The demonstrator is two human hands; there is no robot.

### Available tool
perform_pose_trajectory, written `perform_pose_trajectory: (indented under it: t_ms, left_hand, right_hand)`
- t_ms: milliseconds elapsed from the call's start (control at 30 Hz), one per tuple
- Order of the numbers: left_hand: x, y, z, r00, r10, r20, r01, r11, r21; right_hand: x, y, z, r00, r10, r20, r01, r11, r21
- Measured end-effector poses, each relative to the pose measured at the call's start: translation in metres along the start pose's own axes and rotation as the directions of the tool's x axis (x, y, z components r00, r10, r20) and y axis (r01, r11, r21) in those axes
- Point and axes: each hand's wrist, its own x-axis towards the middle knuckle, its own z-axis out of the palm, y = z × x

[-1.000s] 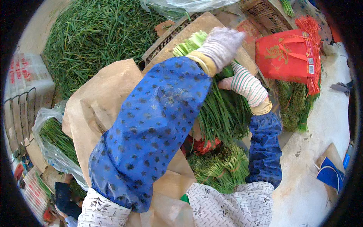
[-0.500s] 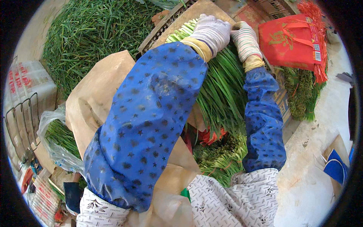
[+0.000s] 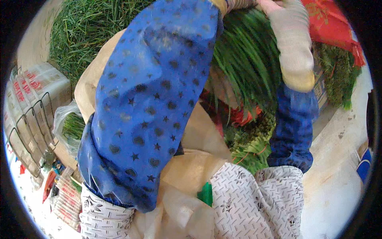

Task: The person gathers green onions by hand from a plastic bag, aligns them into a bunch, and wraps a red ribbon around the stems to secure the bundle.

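Observation:
A bunch of garlic chives (image 3: 248, 59), long flat green leaves, hangs down between my forearms; its pale stalk end is out of the picture. My left hand (image 3: 240, 3), in a knitted glove, lies across the top of the bunch, mostly cut off by the upper edge. My right hand (image 3: 289, 28), also gloved, is at the bunch's right upper side, close to the left hand. Its pinkish fingertips are blurred and partly cut off, so their grip is unclear. Blue patterned sleeve covers (image 3: 147, 91) hide much of the middle.
A large heap of loose greens (image 3: 83, 36) lies at the far left. Below the bunch are tied bundles (image 3: 250, 153) with a red bag beside them. A red bag (image 3: 332, 24) and more bundles (image 3: 338, 75) are at right. A wire rack (image 3: 30, 119) stands left, by a plastic bag of greens (image 3: 73, 127).
Both hands sit higher in the picture, the left now mostly out of it. The right hand has moved rightward and up. The view has shifted; the pale stalk ends no longer show.

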Motion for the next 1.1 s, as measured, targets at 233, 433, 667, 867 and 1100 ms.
perform_pose_trajectory:
  t_ms: [233,433,667,867,1100]
  left_hand:
    - [0.015,0.006,0.006,0.992,0.126,0.016,-0.126,0.992,0.009]
    - [0.004,-0.005,0.004,0.985,0.167,-0.042,-0.168,0.985,-0.027]
    - [-0.012,0.007,-0.003,0.994,0.105,-0.023,-0.106,0.991,-0.084]
    - [-0.052,0.015,-0.020,0.990,0.142,-0.014,-0.143,0.985,-0.098]
    - [-0.068,0.018,-0.022,0.993,0.112,-0.023,-0.114,0.985,-0.133]
  right_hand:
    - [-0.164,-0.035,0.059,0.778,-0.157,0.608,0.394,0.876,-0.279]
    - [-0.160,-0.022,0.101,0.891,-0.161,0.424,0.263,0.945,-0.193]
    - [-0.144,-0.017,0.105,0.798,-0.096,0.595,0.123,0.992,-0.005]
    - [-0.136,-0.050,0.081,0.819,0.430,0.381,-0.529,0.304,0.793]
    - [-0.148,-0.036,0.084,0.996,-0.057,0.068,0.015,0.866,0.500]
